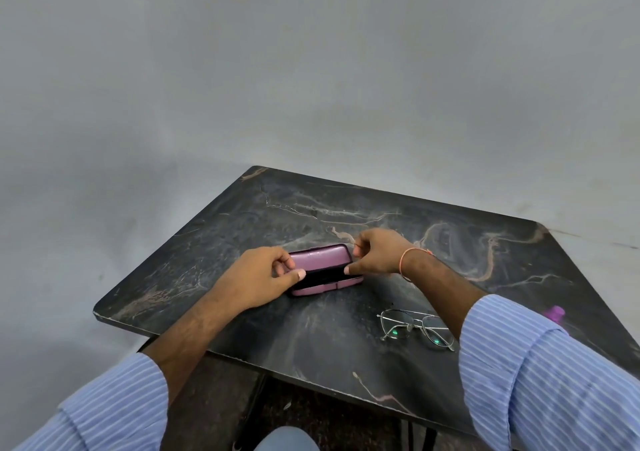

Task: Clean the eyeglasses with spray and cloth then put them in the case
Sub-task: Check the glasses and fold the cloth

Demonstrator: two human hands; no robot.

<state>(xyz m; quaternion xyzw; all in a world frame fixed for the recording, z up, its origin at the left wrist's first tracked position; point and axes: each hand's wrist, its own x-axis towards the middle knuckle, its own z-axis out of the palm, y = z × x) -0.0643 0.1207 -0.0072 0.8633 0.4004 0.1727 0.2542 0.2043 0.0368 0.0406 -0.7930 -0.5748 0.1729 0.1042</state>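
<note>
A pink eyeglass case (320,260) lies near the middle of the dark marble-patterned table (346,329), its lid partly raised over a dark inside. My left hand (258,277) grips the case's left end, thumb at the opening. At the right end, my right hand (377,251) pinches the case, thumb on the gap. Thin metal-framed eyeglasses (417,329) lie folded on the table to the near right, apart from both hands. A purple cap (554,313), perhaps the spray bottle, peeks out behind my right sleeve. No cloth is visible.
The table's near edge (277,372) runs close to my lap, with black table legs below. A grey wall and floor lie beyond the far edge. My striped blue sleeves cover the near corners.
</note>
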